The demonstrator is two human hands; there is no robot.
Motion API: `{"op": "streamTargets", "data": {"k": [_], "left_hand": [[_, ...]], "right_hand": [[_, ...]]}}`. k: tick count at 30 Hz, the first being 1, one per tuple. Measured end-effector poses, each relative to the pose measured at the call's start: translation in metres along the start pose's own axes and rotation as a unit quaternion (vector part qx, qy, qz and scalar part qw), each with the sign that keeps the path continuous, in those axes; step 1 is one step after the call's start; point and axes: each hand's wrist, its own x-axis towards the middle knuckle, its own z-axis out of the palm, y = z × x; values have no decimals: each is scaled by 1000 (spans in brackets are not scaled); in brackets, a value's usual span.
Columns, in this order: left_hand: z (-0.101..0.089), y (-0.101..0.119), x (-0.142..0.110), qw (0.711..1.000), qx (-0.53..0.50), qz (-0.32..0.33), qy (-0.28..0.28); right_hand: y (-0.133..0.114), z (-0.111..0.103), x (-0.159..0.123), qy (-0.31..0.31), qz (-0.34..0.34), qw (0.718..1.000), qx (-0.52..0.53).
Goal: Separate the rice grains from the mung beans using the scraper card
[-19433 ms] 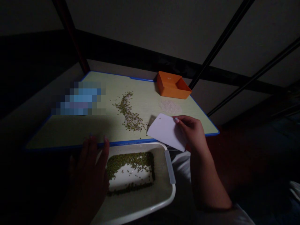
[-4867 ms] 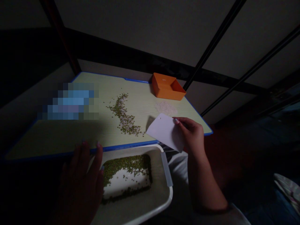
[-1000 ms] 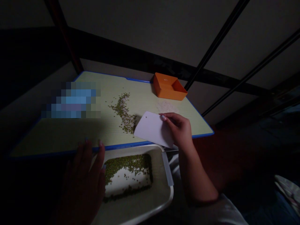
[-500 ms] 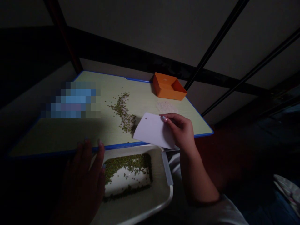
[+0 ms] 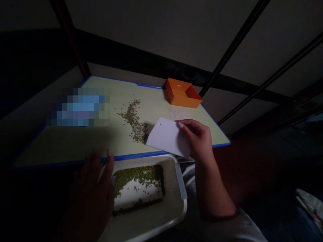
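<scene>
From the centre of the view, an open orange box (image 5: 184, 101) stands at 1 o'clock on the pale, blue-edged bench (image 5: 153, 101), its small marking unreadable. At 9 o'clock, a blue shape (image 5: 83, 107) is pixelated beyond recognition. Behind, a dim panelled wall (image 5: 176, 30) spans 11 to 2 o'clock; a dark reddish post (image 5: 74, 47) slants toward 10. At 4 o'clock lie dark reddish floor (image 5: 232, 168) and, farther out, pale patterned cloth (image 5: 309, 201).

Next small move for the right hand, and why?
Probably draw the white card slightly toward the blue edge: the right hand has its corner beside the near end of the scattered beans, and the white tub, with green beans inside, sits just below.
</scene>
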Motion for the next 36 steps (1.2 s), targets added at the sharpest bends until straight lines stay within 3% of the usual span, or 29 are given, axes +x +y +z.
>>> {"op": "streamTargets", "data": {"k": [5,17,36], "left_hand": [[0,1,-1,1000,1,-10,-10],[0,1,0,1000,4,-1,-5],[0,0,-1,1000,8,0,5]], "right_hand": [[3,-12,-1,21,17,1000,-13],[13,-7,-1,20,34,999,-19],[8,0,-2,-43,29,998,25]]}}
